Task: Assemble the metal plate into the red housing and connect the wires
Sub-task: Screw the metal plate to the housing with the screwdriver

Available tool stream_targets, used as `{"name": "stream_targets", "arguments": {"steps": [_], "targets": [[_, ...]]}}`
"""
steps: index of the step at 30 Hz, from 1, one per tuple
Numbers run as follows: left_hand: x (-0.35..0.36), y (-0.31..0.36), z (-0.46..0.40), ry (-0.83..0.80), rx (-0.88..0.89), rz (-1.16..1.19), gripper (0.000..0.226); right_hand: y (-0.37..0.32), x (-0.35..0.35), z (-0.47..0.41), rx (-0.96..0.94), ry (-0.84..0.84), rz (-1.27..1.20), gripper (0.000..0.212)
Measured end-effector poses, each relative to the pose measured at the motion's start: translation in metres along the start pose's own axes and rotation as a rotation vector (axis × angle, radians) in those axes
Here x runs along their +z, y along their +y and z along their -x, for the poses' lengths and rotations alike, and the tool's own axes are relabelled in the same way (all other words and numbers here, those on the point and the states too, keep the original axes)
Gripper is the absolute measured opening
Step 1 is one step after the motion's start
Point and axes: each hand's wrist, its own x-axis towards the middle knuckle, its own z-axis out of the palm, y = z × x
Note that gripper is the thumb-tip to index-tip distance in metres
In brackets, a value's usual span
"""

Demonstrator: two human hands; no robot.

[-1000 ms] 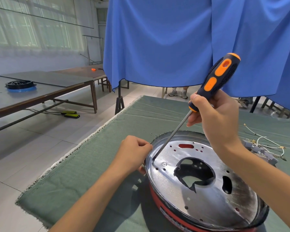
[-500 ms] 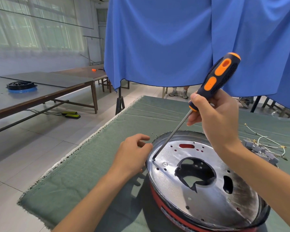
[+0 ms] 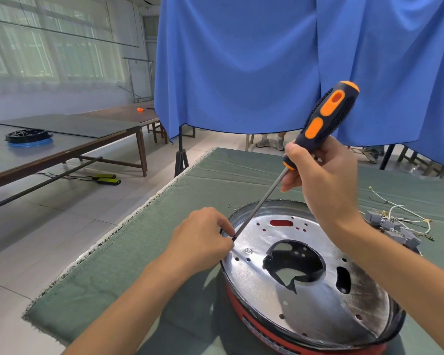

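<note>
A shiny round metal plate (image 3: 305, 298) with a large centre cut-out lies inside the red housing (image 3: 239, 307) on the green cloth. My right hand (image 3: 323, 180) grips the black-and-orange screwdriver (image 3: 326, 116), whose shaft slants down-left to the plate's left rim. My left hand (image 3: 203, 239) rests at that rim, fingertips pinched at the screwdriver tip; whatever they hold is hidden. One screw (image 3: 248, 251) sits in the plate just right of the tip. A bundle of white wires with grey connectors (image 3: 395, 226) lies on the cloth to the right.
The green cloth (image 3: 139, 252) covers the work table, whose left edge drops to a tiled floor. A few tiny screws (image 3: 231, 205) lie behind the housing. A blue curtain (image 3: 267, 60) hangs behind. Other tables stand at left, one bearing a black ring part (image 3: 27, 135).
My left hand opened its fingers briefly, then closed them again around the screwdriver tip at the plate's rim. The right hand and screwdriver stayed nearly still.
</note>
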Motion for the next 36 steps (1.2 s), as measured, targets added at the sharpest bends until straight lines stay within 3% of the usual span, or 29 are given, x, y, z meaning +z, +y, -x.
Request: {"name": "stream_targets", "arguments": {"steps": [18, 36], "targets": [[-0.001, 0.006, -0.008, -0.032, 0.053, -0.222, 0.009, 0.001, -0.002, 0.002, -0.028, -0.010, 0.023, 0.013], [0.001, 0.001, -0.005, -0.034, -0.014, 0.012, 0.027, -0.017, 0.019, 0.003, -0.132, -0.143, 0.158, 0.014]]}}
